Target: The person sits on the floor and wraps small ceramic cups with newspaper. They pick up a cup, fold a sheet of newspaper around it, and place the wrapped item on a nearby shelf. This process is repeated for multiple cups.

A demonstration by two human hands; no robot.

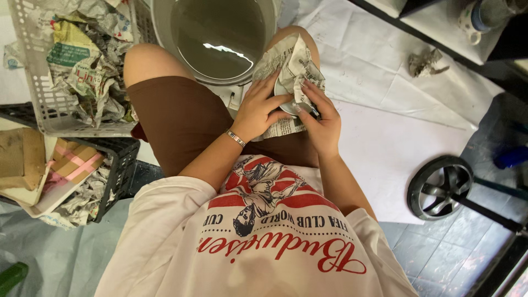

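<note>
1. Newspaper sheet: crumpled, grey newsprint with dark text columns, creased all over. It is bunched around a small object and lies over the person's right thigh, just in front of a bucket.
2. Small object inside the paper: pale rim and a dark, shiny hollow show between the fingers; it looks like a small bowl or cup. Most of it is covered by paper and fingers, so its exact kind cannot be told.
3. Left hand: palm down, fingers spread and curved over the near left side of the bundle, thumb reaching toward the object's rim. It grasps paper and object together. A metal bracelet sits on the wrist.
4. Right hand: comes in from the right, fingers bent, fingertips pressing the paper edge against the object from the far side. It also grips the bundle; both hands touch each other's working area, nearly meeting over the rim.
5. Both forearms run down from the bundle to the body, elbows bent, over brown shorts and a pale printed shirt.
6. Bucket: grey, round, holds murky water; stands between the knees.
7. White plastic basket at upper left: full of crumpled newspaper.
8. Black crate below it: holds more paper and flat boards.
9. Black wheel on the tiled floor at right, well apart from the hands.
10. White sheet covers the floor beyond the knees; a paper scrap lies on it.
</note>
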